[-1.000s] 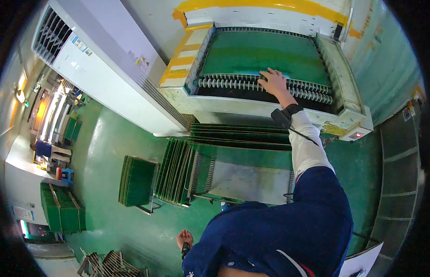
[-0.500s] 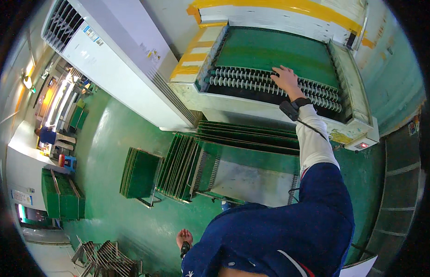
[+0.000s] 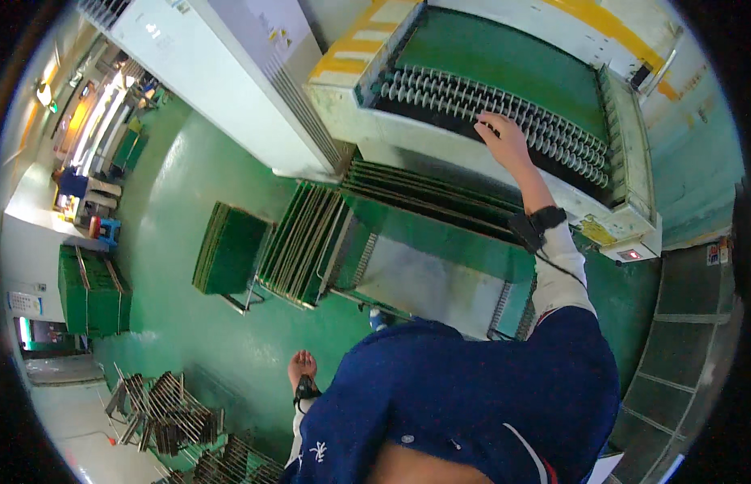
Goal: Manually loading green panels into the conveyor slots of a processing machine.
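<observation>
My right hand [image 3: 508, 145] reaches over the near edge of a roller conveyor machine [image 3: 407, 141], its fingers stretched out and nothing in them. Just beyond the fingertips are rows of pale ridged rollers [image 3: 440, 103]. A wide flat green panel [image 3: 496, 60] lies behind the exposed rollers, apart from the hand. Low on the left, beside my body, my left hand [image 3: 303, 368] hangs with its fingers loosely extended and holds nothing. Both wrists wear black bands; a cable runs from the right one.
Below the machine stands a rack with upright green panels [image 3: 307, 242] and a grey tray surface [image 3: 428, 278]. Another green panel stack [image 3: 228, 248] is further left. A tall white cabinet [image 3: 222, 89] adjoins the machine. Metal racks [image 3: 169, 407] lie lower left; a person [image 3: 85, 185] is far left.
My right hand has drawn back toward the machine's near edge. The green panel has moved farther in, exposing more rollers. The view has shifted, and my left hand still hangs low.
</observation>
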Demonstrator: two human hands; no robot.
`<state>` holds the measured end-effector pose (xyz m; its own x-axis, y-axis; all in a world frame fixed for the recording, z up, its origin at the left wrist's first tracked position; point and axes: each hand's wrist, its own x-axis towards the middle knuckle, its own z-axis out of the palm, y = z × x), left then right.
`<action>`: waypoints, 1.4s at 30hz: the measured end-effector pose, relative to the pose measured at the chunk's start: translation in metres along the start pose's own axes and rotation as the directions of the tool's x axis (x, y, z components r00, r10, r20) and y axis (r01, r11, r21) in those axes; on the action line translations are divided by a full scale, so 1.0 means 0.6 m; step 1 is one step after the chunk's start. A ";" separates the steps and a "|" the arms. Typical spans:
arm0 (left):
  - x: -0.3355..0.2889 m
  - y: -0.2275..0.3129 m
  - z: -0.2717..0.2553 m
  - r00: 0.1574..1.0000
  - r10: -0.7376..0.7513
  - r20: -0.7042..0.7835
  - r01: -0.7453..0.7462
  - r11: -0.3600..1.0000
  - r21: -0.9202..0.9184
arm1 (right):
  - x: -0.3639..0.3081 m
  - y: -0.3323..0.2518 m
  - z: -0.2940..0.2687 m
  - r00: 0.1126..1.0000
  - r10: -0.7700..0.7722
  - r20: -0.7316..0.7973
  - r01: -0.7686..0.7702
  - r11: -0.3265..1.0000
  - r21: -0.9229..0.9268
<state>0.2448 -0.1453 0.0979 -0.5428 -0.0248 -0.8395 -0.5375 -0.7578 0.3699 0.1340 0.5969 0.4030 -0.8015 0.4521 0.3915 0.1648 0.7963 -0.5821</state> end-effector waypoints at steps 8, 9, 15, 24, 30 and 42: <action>-0.016 -0.012 0.060 0.974 0.029 -0.223 -0.019 0.999 0.049 | -0.191 -0.099 0.018 0.965 0.039 0.260 -0.112 0.956 0.273; -0.008 -0.014 0.068 0.972 0.034 -0.232 -0.024 0.999 0.046 | -0.210 -0.102 0.021 0.954 0.049 0.296 -0.132 0.955 0.267; 0.015 -0.003 0.066 0.987 0.057 -0.149 -0.048 0.997 0.066 | -0.279 -0.119 0.042 0.941 0.034 0.336 -0.072 0.992 0.100; 0.014 0.009 0.081 0.984 0.042 -0.175 -0.032 0.998 0.061 | -0.325 -0.133 0.078 0.949 -0.057 0.309 0.089 0.992 -0.093; 0.041 0.021 0.032 0.984 -0.025 -0.176 0.032 0.999 0.036 | -0.369 -0.158 0.087 0.939 0.001 0.344 0.087 0.967 -0.241; 0.064 0.042 0.044 0.997 -0.043 -0.071 0.049 0.995 0.084 | -0.429 -0.209 0.097 0.946 0.041 0.321 0.062 0.951 -0.304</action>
<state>0.1936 -0.1481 0.0856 -0.4722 -0.0385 -0.8806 -0.6154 -0.7009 0.3607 0.2861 0.3576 0.3339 -0.9363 0.3311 0.1175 0.2816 0.9072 -0.3125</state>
